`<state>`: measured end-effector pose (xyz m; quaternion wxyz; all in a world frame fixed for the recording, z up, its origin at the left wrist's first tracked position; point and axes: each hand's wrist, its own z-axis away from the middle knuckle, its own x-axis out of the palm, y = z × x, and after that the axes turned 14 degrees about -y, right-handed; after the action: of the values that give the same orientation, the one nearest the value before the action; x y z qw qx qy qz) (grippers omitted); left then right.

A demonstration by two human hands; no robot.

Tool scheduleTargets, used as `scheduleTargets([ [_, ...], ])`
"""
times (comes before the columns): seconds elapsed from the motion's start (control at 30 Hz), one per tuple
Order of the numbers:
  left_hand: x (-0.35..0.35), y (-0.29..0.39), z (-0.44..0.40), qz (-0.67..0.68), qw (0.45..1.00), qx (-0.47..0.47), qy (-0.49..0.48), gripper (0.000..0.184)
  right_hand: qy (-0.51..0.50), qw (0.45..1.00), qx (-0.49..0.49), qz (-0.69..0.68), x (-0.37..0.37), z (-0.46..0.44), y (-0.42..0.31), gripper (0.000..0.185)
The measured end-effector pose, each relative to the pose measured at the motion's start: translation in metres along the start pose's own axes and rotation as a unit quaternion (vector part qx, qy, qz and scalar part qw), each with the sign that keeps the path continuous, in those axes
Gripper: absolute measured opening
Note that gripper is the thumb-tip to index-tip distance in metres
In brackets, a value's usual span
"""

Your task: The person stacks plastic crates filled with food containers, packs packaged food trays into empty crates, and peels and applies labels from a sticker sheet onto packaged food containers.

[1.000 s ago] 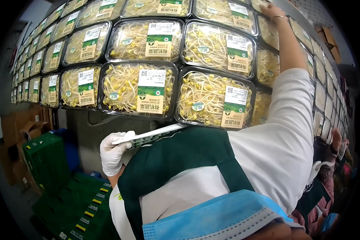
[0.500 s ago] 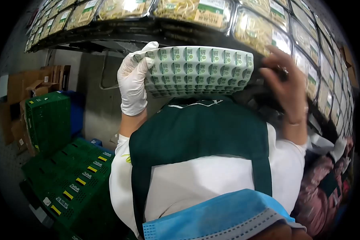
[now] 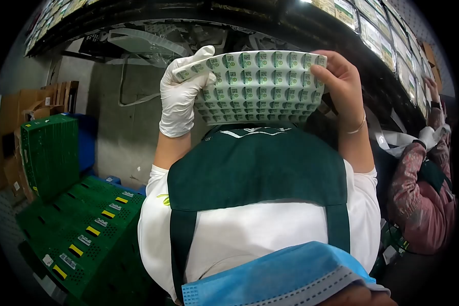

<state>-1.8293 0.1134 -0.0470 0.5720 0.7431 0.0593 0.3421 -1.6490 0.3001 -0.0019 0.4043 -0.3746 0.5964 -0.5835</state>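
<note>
A sheet of stickers [image 3: 260,81] with rows of small green and dark labels is held up in front of my chest, curving away at its lower edge. My left hand [image 3: 181,94], in a white glove, pinches its left end between thumb and fingers. At the upper right corner, my bare right hand [image 3: 341,76] has its thumb on the front and its fingers at the edge behind. The fingers behind the sheet are partly hidden. A thin band circles my right wrist.
Labelled clear-lidded packs [image 3: 377,41] line a dark-edged table [image 3: 229,20] ahead and right. Green crates [image 3: 81,234] stand at left beside cardboard boxes [image 3: 23,109]. At right is another person in a pink sleeve [image 3: 408,173], with a white-gloved hand [image 3: 431,136].
My right hand has come left from beside the packs onto the sheet's right corner. The view has shifted, with fewer packs showing ahead. My left hand keeps its hold.
</note>
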Motion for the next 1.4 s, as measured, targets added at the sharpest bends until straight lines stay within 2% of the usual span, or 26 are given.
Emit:
scheduleTargets([
  [0.07, -0.008, -0.005, 0.015, -0.013, 0.998, 0.067, -0.012, 0.015, 0.014, 1.000, -0.005, 0.007, 0.013, 0.015, 0.005, 0.010],
  [0.17, -0.010, -0.001, 0.031, 0.011, 0.995, 0.100, -0.007, 0.013, 0.030, 0.999, -0.012, 0.003, 0.025, 0.035, 0.010, 0.011],
  [0.2, -0.007, -0.007, 0.008, 0.029, 0.997, 0.077, 0.008, 0.010, 0.025, 0.999, 0.003, 0.022, 0.005, 0.020, 0.008, 0.018],
  [0.3, 0.001, -0.002, 0.009, 0.019, 0.998, 0.060, -0.003, 0.009, 0.045, 0.999, 0.000, -0.013, 0.004, 0.028, 0.012, 0.022],
  [0.33, 0.000, -0.002, 0.008, 0.031, 0.998, 0.044, -0.031, 0.008, 0.043, 0.999, -0.004, 0.006, 0.002, 0.030, 0.012, 0.025],
  [0.37, 0.003, -0.004, 0.004, 0.032, 0.998, 0.042, -0.036, 0.008, 0.029, 0.996, 0.021, 0.083, -0.006, 0.031, 0.007, 0.025],
  [0.43, 0.017, -0.013, -0.001, 0.000, 0.996, 0.002, -0.084, 0.006, 0.057, 0.934, -0.076, 0.346, -0.027, 0.036, 0.013, 0.020],
  [0.47, 0.025, -0.021, -0.004, -0.003, 0.997, -0.014, -0.074, 0.005, 0.084, 0.881, -0.099, 0.454, -0.034, 0.042, 0.005, 0.029],
  [0.5, 0.032, -0.026, -0.005, -0.016, 0.997, -0.022, -0.070, 0.006, 0.077, 0.829, -0.167, 0.527, -0.037, 0.044, -0.001, 0.042],
  [0.57, 0.046, -0.029, -0.004, -0.036, 0.994, -0.023, -0.103, 0.008, 0.022, 0.768, -0.190, 0.611, -0.034, 0.050, -0.016, 0.043],
  [0.63, 0.050, -0.035, -0.005, -0.035, 0.991, -0.018, -0.130, 0.008, -0.036, 0.757, -0.152, 0.635, -0.025, 0.058, -0.018, 0.042],
  [0.67, 0.049, -0.035, -0.008, -0.038, 0.991, -0.020, -0.129, 0.007, -0.032, 0.753, -0.145, 0.641, -0.025, 0.055, -0.012, 0.036],
  [0.7, 0.050, -0.038, -0.011, -0.038, 0.990, -0.020, -0.132, 0.007, -0.007, 0.731, -0.168, 0.662, -0.026, 0.054, -0.004, 0.022],
  [0.77, 0.054, -0.047, -0.015, -0.031, 0.988, -0.016, -0.148, 0.008, 0.009, 0.746, -0.147, 0.650, -0.030, 0.063, 0.003, 0.015],
  [0.83, 0.061, -0.056, -0.021, -0.019, 0.985, -0.036, -0.168, 0.008, 0.050, 0.721, -0.161, 0.672, -0.040, 0.071, 0.011, 0.012],
  [0.97, 0.057, -0.054, -0.043, 0.018, 0.985, -0.086, -0.148, 0.008, 0.113, 0.707, -0.149, 0.682, -0.035, 0.056, 0.015, 0.011],
  [1.1, 0.052, -0.054, -0.054, 0.019, 0.979, -0.117, -0.168, 0.008, 0.148, 0.736, -0.131, 0.648, -0.031, 0.057, 0.020, 0.012],
  [1.17, 0.060, -0.057, -0.057, -0.010, 0.971, -0.167, -0.171, 0.013, 0.180, 0.737, -0.158, 0.632, -0.039, 0.067, 0.025, 0.012],
  [1.27, 0.081, -0.064, -0.064, 0.010, 0.965, -0.189, -0.180, 0.014, 0.215, 0.746, -0.250, 0.578, -0.070, 0.085, 0.022, 0.009],
  [1.3, 0.086, -0.066, -0.065, 0.015, 0.964, -0.198, -0.175, 0.013, 0.260, 0.784, -0.189, 0.531, -0.087, 0.101, 0.010, 0.005],
  [1.33, 0.087, -0.070, -0.066, 0.017, 0.965, -0.203, -0.167, 0.014, 0.352, 0.842, -0.049, 0.406, -0.106, 0.118, 0.004, 0.008],
  [1.37, 0.068, -0.063, -0.065, 0.022, 0.963, -0.208, -0.169, 0.014, 0.387, 0.825, -0.046, 0.409, -0.120, 0.116, 0.005, 0.015],
  [1.4, 0.060, -0.060, -0.064, 0.025, 0.960, -0.215, -0.175, 0.015, 0.365, 0.797, 0.040, 0.479, -0.134, 0.121, 0.001, 0.022],
])
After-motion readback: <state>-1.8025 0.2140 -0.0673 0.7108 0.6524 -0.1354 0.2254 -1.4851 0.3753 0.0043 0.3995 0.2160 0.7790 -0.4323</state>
